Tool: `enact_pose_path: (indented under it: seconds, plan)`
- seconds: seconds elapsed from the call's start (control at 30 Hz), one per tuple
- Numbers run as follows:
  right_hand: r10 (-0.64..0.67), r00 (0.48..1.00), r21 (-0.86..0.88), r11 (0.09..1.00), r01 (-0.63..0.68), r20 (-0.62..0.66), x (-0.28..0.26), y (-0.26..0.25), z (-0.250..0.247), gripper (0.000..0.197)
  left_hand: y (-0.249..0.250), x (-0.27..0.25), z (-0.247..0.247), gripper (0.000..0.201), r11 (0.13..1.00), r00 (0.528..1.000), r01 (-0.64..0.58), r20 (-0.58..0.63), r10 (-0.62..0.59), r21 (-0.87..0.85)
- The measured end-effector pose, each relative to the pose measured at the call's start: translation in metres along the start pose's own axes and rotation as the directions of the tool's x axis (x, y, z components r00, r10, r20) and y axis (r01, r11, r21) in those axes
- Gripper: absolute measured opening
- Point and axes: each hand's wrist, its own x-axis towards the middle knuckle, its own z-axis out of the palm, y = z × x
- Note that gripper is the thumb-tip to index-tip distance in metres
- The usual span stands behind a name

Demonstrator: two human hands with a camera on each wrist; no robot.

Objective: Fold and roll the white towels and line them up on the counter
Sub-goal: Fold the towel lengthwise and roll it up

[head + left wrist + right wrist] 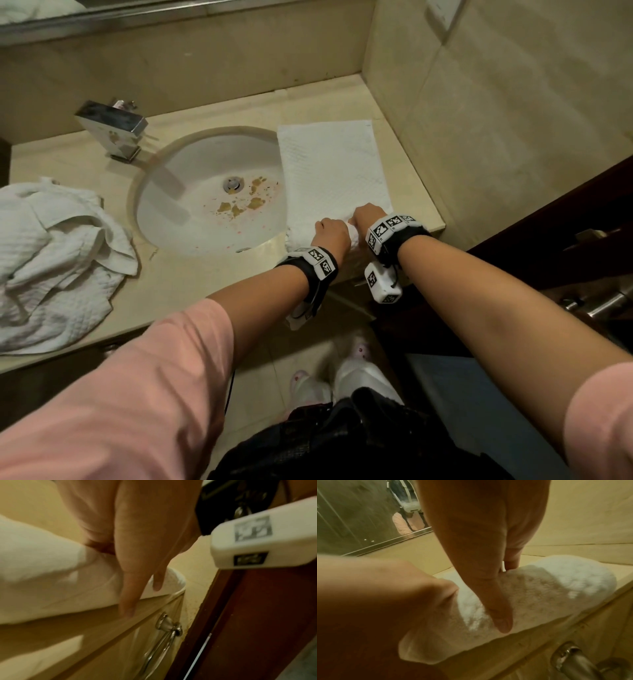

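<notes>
A crumpled heap of white towels (51,260) is lying at the table's (191,291) left edge, with the faucet (113,128) and stained sink (191,219) sitting to its right. Past the basin, a folded white towel (329,168) is stretching from the table's front edge toward the back right corner — its near end is curling into a roll (530,592). The left hand (331,236) and right hand (370,216) are resting side by side on that roll, each grip wrapping over it — fingers curling across the top, thumbs (501,616) pressing its near face. A metal handle (164,639) is hanging below the front edge.
</notes>
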Motion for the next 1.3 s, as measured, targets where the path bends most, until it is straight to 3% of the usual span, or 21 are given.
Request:
enact_pose_path:
  seconds: [0.07,0.13,0.2,0.3,0.43,0.63,0.7,0.83,0.93,1.1,1.3]
  plan:
    - [0.016,1.000,0.031,0.999,-0.016,-0.011,0.006,0.001,-0.002,0.020,-0.005,0.004,-0.002,0.028,0.999,1.000,0.008,-0.003,-0.008,-0.046]
    - [0.013,1.000,-0.004,1.000,-0.013,0.027,0.009,0.000,-0.009,0.015,-0.009,0.009,-0.004,0.028,0.997,1.000,0.007,0.001,-0.007,-0.076]
    - [-0.004,0.996,-0.031,1.000,0.007,0.092,0.015,0.002,-0.015,0.024,-0.013,0.013,-0.005,0.028,0.994,1.000,0.004,0.013,-0.003,-0.112]
    - [-0.034,0.985,-0.015,0.999,0.037,0.171,0.021,0.009,-0.023,0.013,-0.018,0.014,-0.006,0.030,0.988,0.999,-0.022,0.027,0.027,-0.152]
    - [-0.015,0.974,-0.057,0.998,0.029,0.224,0.044,0.016,-0.015,0.044,-0.021,0.015,-0.003,0.038,0.976,0.996,-0.064,0.055,0.077,-0.207]
    - [-0.060,0.974,-0.102,0.991,0.084,0.217,0.079,0.024,0.009,0.051,-0.024,0.015,-0.006,0.043,0.964,0.990,-0.073,0.101,0.101,-0.256]
    - [-0.056,0.980,-0.095,0.993,0.075,0.191,0.076,0.028,0.013,0.050,-0.026,0.015,-0.010,0.046,0.960,0.983,-0.091,0.132,0.129,-0.265]
    - [-0.009,0.992,-0.098,0.995,0.021,0.125,-0.003,0.017,-0.010,0.044,-0.027,0.013,-0.015,0.051,0.954,0.962,-0.102,0.218,0.167,-0.283]
    - [-0.016,0.994,0.000,1.000,0.016,0.106,-0.031,0.011,-0.007,0.036,-0.025,0.012,-0.018,0.049,0.950,0.946,-0.102,0.267,0.184,-0.294]
    - [-0.071,0.993,-0.023,0.997,0.069,-0.099,-0.037,0.010,0.025,0.085,-0.029,0.015,-0.027,0.050,0.944,0.915,-0.076,0.354,0.193,-0.320]
    - [-0.165,0.936,-0.083,0.986,0.146,-0.311,-0.043,0.014,0.047,0.090,-0.033,0.021,-0.031,0.052,0.946,0.905,-0.026,0.395,0.159,-0.322]
